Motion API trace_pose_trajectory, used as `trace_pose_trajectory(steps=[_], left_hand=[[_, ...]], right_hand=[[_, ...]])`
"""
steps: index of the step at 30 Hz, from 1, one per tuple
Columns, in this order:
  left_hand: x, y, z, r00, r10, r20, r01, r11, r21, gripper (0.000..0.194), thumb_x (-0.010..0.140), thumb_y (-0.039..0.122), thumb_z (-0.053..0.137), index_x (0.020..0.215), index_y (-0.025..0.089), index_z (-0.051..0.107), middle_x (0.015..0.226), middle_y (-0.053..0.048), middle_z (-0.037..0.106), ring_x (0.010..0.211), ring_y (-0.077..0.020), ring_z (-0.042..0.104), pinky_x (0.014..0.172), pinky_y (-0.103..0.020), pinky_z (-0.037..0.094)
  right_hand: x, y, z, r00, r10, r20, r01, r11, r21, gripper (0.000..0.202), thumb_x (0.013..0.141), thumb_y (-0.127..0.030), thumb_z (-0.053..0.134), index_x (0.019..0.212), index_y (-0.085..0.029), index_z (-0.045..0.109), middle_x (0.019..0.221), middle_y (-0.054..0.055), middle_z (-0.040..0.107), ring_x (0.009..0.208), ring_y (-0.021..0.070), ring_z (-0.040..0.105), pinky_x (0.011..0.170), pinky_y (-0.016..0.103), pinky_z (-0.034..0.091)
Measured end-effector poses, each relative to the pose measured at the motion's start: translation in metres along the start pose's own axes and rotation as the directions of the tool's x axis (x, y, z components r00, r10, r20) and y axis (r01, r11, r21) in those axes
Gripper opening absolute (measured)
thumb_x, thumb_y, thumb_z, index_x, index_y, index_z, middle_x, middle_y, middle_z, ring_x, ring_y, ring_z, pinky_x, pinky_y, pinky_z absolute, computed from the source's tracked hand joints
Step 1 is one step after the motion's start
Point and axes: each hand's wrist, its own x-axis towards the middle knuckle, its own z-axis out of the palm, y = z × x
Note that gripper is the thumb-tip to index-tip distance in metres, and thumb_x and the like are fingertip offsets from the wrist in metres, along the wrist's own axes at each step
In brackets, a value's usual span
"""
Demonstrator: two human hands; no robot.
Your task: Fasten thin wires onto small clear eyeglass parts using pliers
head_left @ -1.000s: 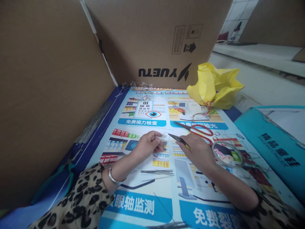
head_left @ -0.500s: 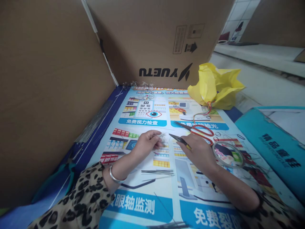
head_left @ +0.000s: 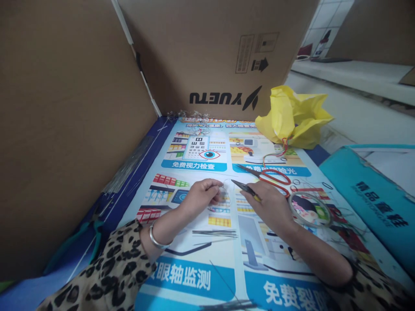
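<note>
My left hand (head_left: 205, 194) pinches a thin curved wire (head_left: 226, 190) between thumb and fingertips, above the middle of the printed poster (head_left: 210, 252). In my right hand (head_left: 270, 203) are dark-tipped pliers (head_left: 243, 187), their point aimed left, close to the wire's curve. Whether the tip touches the wire cannot be made out. Red-handled scissors (head_left: 275, 176) lie just beyond my right hand, and a roll of clear tape (head_left: 293, 211) is beside it. Short dark wires (head_left: 214, 233) rest on the poster below my left hand.
Cardboard panels (head_left: 207, 56) stand at the back and left. Yellow crumpled paper (head_left: 285, 114) sits at the back right, a teal box (head_left: 369, 194) at the right. Teal-handled pliers (head_left: 94, 237) and a bundle of thin wires (head_left: 126, 168) lie at the left.
The wire at my left fingertips has shifted slightly, and its curve now shows near the pliers' tip. Both hands have moved very little.
</note>
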Motion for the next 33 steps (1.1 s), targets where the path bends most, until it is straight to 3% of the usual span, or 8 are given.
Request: trace_pose_trajectory(steps=[10,22,33], left_hand=[[-0.0034,0.0018,-0.0006,0.998,0.009,0.06,-0.013,0.997,0.079,0.026,0.077,0.036,0.053,0.087,0.014,0.062,0.052,0.002,0.054,0.047,-0.0074,0.051,0.048,-0.018,0.039],[-0.0032,0.0014,-0.0012,0.997,0.012,0.078,-0.025,0.986,0.166,0.02,0.076,0.034,0.053,0.076,0.015,0.057,0.053,0.001,0.055,0.047,-0.0071,0.049,0.048,-0.018,0.039],[-0.004,0.0011,-0.0003,0.997,0.006,0.083,-0.018,0.988,0.15,0.017,0.076,0.032,0.053,0.074,0.015,0.055,0.053,0.002,0.055,0.047,-0.0072,0.049,0.048,-0.018,0.039]], right_hand=[[0.0008,-0.0026,-0.002,1.0,-0.001,0.004,0.001,1.0,0.014,0.026,0.085,-0.038,0.046,0.088,-0.018,0.062,0.078,0.005,0.061,0.077,0.0176,0.056,0.069,0.028,0.042],[0.0002,-0.0009,-0.0004,1.0,0.007,0.015,-0.007,1.0,0.001,0.028,0.084,-0.04,0.046,0.088,-0.018,0.062,0.079,0.005,0.062,0.078,0.0176,0.056,0.07,0.028,0.041],[-0.0008,-0.0015,-0.0008,1.0,0.016,0.022,-0.016,1.0,0.013,0.026,0.084,-0.04,0.047,0.088,-0.018,0.061,0.079,0.005,0.062,0.079,0.0177,0.056,0.071,0.028,0.041]])
